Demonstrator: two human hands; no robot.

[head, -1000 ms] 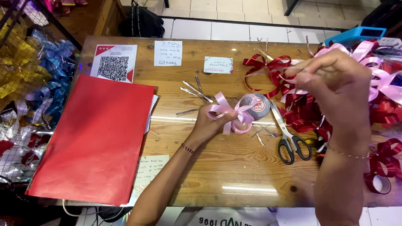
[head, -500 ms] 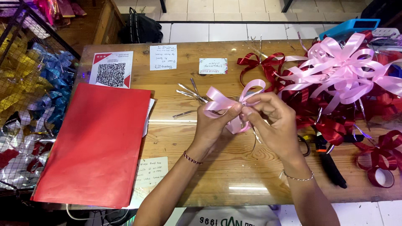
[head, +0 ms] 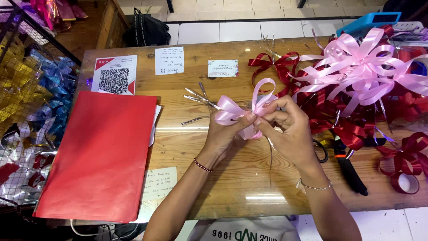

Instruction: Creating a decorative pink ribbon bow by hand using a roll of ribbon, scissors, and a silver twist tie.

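Above the wooden table (head: 232, 178), our left hand (head: 223, 134) and right hand (head: 290, 129) pinch a looped pink ribbon bow (head: 249, 107) between closed fingertips. A flat red paper folder (head: 102, 151) lies left; three white printed cards (head: 168, 60) line the far edge.

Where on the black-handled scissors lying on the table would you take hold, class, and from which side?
Grip the black handles, probably coming from the near table edge: they point toward the person and lie free on the wooden table. The blade end sits hidden under the red ribbon pile, close to the right hand.
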